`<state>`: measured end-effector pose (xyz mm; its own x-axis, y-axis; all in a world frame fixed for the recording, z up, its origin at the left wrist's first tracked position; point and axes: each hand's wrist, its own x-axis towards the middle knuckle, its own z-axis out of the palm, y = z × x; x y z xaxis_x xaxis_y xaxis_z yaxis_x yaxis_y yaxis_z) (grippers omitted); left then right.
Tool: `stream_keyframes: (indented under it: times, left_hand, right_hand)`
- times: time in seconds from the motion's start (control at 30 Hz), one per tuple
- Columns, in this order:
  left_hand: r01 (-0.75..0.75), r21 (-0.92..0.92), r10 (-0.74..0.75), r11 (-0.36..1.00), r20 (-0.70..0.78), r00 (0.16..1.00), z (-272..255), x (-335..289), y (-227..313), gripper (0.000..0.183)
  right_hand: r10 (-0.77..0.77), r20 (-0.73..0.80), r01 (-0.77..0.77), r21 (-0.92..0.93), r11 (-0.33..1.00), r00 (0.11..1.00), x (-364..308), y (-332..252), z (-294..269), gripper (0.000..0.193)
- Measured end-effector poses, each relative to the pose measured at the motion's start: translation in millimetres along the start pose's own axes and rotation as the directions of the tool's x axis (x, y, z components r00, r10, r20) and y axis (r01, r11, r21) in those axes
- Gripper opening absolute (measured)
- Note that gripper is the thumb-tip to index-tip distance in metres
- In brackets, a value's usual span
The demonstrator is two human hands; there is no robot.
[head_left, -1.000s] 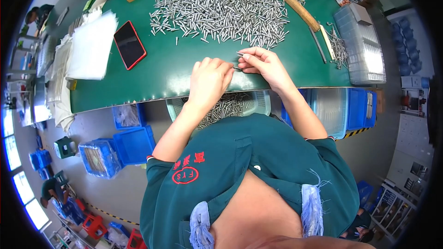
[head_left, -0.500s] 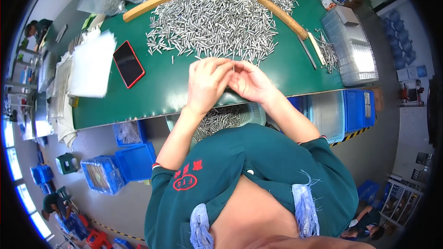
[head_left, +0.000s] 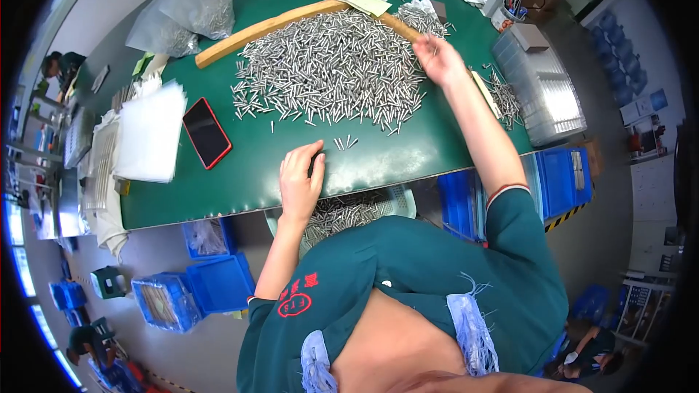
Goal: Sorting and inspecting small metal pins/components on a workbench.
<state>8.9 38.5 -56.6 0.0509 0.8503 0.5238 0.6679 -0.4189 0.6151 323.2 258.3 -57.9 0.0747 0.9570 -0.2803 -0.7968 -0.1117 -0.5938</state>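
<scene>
In the head view, taking the pile (head_left: 331, 65) of metal pins as the clock's centre, it lies on the green table (head_left: 255, 182). The left hand (head_left: 295, 178) is towards 7 o'clock, at the table's near edge, loosely open, fingers bent and thumb apart; what is under the palm cannot be told. Just beside it, at 6, lie a few loose pins (head_left: 353, 143). The right hand (head_left: 440, 62) is at 3, by the pile's edge and the end of the wood bar (head_left: 255, 30), its fingers half curled and blurred; whether it grips anything cannot be told. The bar curves from 10 to 2. The phone (head_left: 207, 133) lies at 8, clear trays (head_left: 542, 91) at 3, plastic bags (head_left: 207, 11) near 11.
</scene>
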Motion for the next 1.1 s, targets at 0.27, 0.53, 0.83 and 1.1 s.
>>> stream_keyframes:
  times: [0.27,0.53,0.83,1.1]
  left_hand:
    - [0.040,0.001,-0.040,0.999,-0.020,0.999,0,-3,-4,0.020]
    - [0.124,-0.087,-0.127,0.988,-0.025,0.992,-3,1,0,0.020]
    - [0.207,-0.144,-0.216,0.968,-0.054,0.975,-7,-3,0,0.018]
    - [0.136,-0.032,-0.132,0.990,0.108,0.985,-6,10,0,0.017]
  right_hand:
    - [-0.072,-0.020,0.063,-0.309,0.949,0.997,23,-58,46,0.072]
    - [-0.272,0.165,0.313,-0.330,0.891,0.948,-56,-38,44,0.050]
    - [-0.098,0.333,0.317,-0.709,0.630,0.938,-151,40,23,0.024]
    - [0.080,0.610,0.605,-0.792,0.078,0.788,-202,97,15,0.023]
